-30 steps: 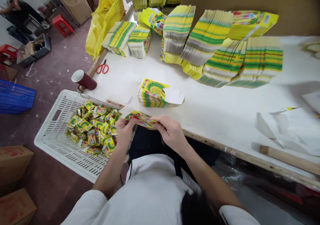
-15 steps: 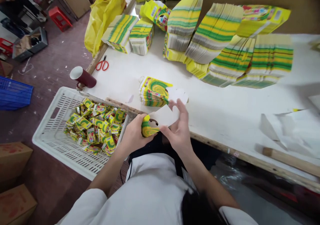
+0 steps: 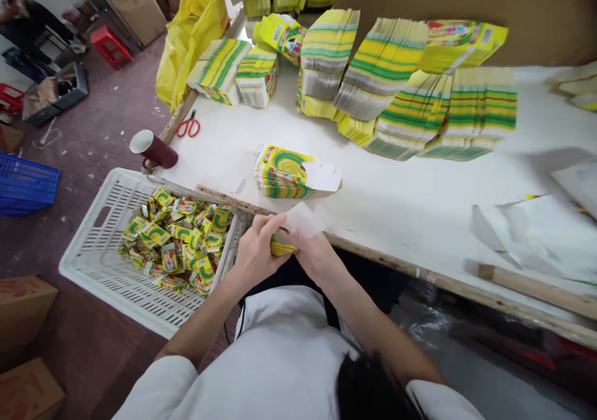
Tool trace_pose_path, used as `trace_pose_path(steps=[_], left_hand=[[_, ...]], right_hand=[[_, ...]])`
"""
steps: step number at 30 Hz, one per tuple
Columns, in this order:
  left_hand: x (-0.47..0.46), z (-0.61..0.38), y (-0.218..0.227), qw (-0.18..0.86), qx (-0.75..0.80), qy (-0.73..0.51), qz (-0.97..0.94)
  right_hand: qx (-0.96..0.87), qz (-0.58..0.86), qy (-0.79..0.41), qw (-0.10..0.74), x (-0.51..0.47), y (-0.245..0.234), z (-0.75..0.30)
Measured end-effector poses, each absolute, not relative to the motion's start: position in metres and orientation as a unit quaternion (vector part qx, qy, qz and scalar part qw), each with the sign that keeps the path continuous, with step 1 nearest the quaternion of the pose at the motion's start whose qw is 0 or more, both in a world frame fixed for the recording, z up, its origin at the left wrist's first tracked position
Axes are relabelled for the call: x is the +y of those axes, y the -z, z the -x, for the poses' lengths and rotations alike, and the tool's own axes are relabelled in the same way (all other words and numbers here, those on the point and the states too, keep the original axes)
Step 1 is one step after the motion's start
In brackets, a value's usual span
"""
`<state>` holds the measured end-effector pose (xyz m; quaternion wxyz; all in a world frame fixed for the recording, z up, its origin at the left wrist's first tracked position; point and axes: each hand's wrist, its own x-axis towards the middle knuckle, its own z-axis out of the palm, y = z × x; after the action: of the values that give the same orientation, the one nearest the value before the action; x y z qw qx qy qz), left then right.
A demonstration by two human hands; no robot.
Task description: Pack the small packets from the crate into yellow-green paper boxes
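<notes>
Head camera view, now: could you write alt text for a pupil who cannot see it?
A person's left hand and right hand hold a yellow carton with a white flap at the edge of a white table. A stack of printed cartons lies beyond; a white basket of small cartons stands to the left.

Wood-edged white desk: row of yellow-and-green striped cardboard stacks along the back; pile of flat yellow-and-green cartons before it; red-handled metal scissors, left; maroon cylindrical mug before the scissors.
White slotted plastic crate: at desk's front-left edge; small yellow cardboard boxes inside.
Yellow-and-white cardboard carton: right of crate, before pile.
Blue plastic basket: left of crate.
</notes>
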<state>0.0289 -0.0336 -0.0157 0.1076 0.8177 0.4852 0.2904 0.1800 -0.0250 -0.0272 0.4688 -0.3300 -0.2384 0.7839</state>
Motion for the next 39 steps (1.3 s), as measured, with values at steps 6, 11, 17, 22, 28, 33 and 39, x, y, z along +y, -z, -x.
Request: trace_pose_path(steps=[6,11,17,22,28,33,39], left_hand=[[-0.034,-0.032,0.017,0.176,0.495,-0.241,-0.816],[-0.031,-0.03,0.024,0.276,0.484,-0.221,-0.801],[-0.023,-0.031,0.027,0.235,0.515,-0.218,-0.795],[-0.023,-0.021,0.016,0.226,0.563,-0.222,-0.763],[-0.021,-0.009,0.002,0.234,0.574,-0.243,-0.746],[-0.017,-0.012,-0.002,0.239,0.536,-0.246,-0.772],[-0.02,-0.008,-0.006,0.165,0.567,-0.222,-0.776]], right_hand=[[-0.406,0.358,-0.715,0.442,-0.021,0.042,-0.187],[-0.667,0.332,-0.53,0.405,-0.02,0.037,-0.203],[-0.747,0.331,-0.451,0.36,-0.02,0.041,-0.202],[-0.7,0.395,-0.425,0.416,-0.013,0.055,-0.201],[-0.764,0.364,-0.397,0.355,-0.008,0.052,-0.213],[-0.776,0.323,-0.422,0.34,0.0,0.035,-0.23],[-0.709,0.409,-0.412,0.4,-0.009,0.029,-0.2]])
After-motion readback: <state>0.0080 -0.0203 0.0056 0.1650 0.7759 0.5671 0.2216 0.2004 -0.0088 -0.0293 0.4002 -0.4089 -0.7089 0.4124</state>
